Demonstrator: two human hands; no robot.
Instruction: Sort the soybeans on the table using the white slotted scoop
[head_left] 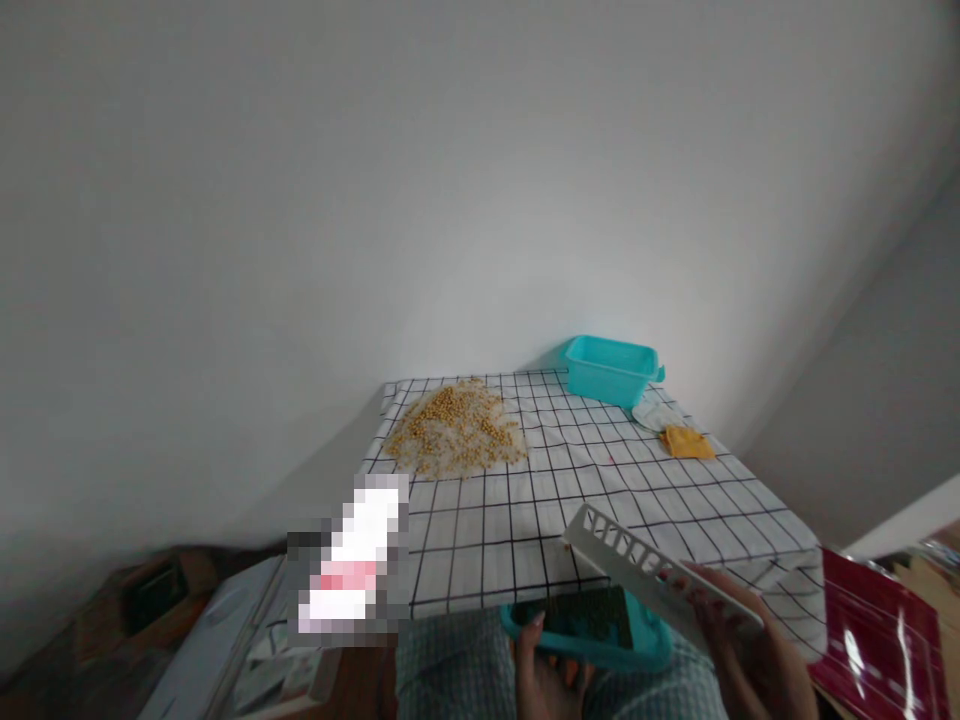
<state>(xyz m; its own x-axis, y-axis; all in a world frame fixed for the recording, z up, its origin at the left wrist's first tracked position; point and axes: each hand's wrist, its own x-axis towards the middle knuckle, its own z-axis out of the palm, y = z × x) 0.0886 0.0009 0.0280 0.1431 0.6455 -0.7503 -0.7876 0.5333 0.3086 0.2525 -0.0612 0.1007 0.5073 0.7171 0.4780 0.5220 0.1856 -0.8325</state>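
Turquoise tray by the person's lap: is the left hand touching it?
Touching: in the head view, the left hand hooks its thumb over the near rim of the turquoise tray.

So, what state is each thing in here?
Small teal tray: open-topped, something dark inside
White slotted piece: held tilted
Left fingers: closed on the tray
Right fingers: closed on the slotted piece
Yellowish beans: loosely spread
Turquoise basin: upright, open-topped, inside mostly hidden
Yellow item: lying down
Checked tablecloth: spread out, wrinkled at right
Red package: glossy; open or sealed, cannot tell
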